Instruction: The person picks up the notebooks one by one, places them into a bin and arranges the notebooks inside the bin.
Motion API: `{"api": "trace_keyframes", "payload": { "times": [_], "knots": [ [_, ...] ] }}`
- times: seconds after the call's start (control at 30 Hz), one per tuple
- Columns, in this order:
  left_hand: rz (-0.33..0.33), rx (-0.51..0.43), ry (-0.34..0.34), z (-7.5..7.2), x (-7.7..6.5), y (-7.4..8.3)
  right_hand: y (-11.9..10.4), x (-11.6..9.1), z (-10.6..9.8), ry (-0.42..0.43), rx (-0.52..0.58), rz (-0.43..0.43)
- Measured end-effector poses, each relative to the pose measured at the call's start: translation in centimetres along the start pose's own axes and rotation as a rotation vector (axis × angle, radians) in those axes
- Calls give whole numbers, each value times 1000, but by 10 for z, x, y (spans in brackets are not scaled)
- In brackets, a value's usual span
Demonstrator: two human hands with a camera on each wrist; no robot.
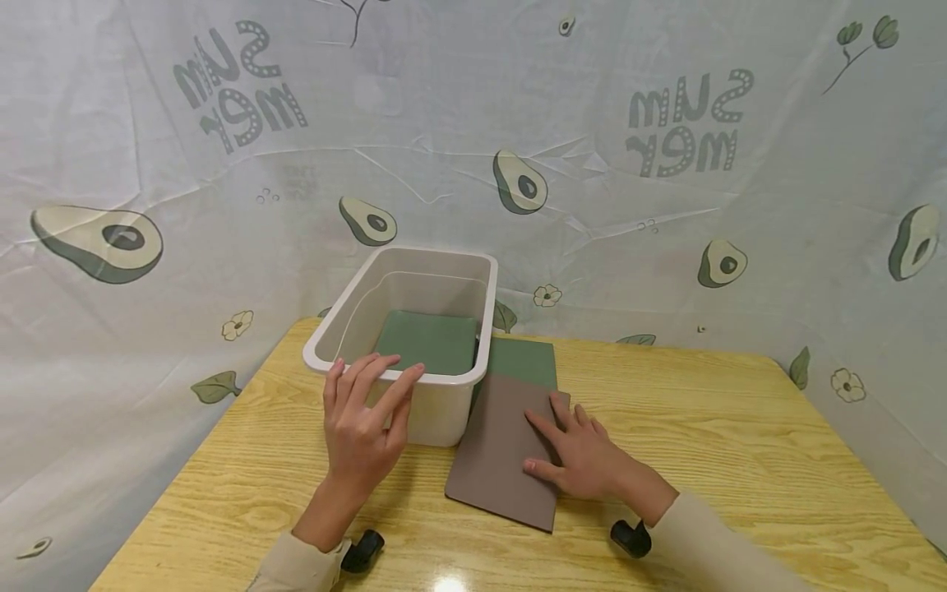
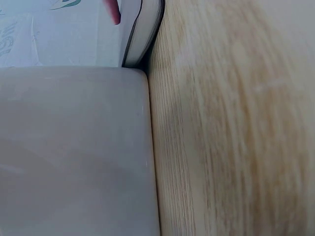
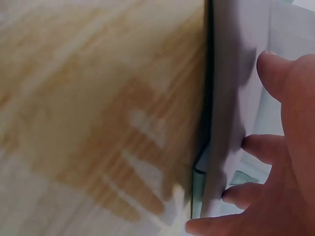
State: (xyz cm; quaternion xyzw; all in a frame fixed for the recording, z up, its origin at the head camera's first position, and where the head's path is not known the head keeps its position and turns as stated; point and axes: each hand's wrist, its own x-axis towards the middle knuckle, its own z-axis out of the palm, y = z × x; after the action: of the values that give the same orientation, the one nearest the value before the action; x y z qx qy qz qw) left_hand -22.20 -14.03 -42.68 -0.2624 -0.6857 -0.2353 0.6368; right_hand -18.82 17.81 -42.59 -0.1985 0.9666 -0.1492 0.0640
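Note:
A white plastic bin (image 1: 436, 411) stands on the table, with a green notebook (image 1: 429, 337) lying inside it. My left hand (image 1: 362, 427) is at the bin's front, its fingertips resting on the near rim. Right of the bin lies a brown notebook (image 1: 503, 452), partly covering another green notebook (image 1: 525, 362). My right hand (image 1: 584, 456) rests on the brown notebook's right side with fingers spread. In the right wrist view, the fingertips (image 3: 256, 147) touch its cover. The left wrist view shows the bin's outer wall (image 2: 74, 147) and the notebook's page edges (image 2: 145, 34) beside it.
The wood-grain table (image 1: 703, 444) extends to both sides and in front. A pale curtain (image 1: 444, 99) printed with avocados hangs behind it. Black wrist mounts (image 1: 631, 538) sit at both sleeves.

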Motion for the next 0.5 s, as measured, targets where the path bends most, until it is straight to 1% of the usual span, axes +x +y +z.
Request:
{"api": "trace_keyframes", "payload": {
  "times": [0.1,0.23,0.37,0.5],
  "knots": [
    [2,0,-1,0,0,0,0,0,2,-11,20,1],
    [4,2,3,0,1,0,1,1,4,-1,50,-16],
    [6,0,7,0,1,0,1,2,6,13,127,-35],
    [7,0,10,0,1,0,2,4,8,41,223,-27]
  ]
}}
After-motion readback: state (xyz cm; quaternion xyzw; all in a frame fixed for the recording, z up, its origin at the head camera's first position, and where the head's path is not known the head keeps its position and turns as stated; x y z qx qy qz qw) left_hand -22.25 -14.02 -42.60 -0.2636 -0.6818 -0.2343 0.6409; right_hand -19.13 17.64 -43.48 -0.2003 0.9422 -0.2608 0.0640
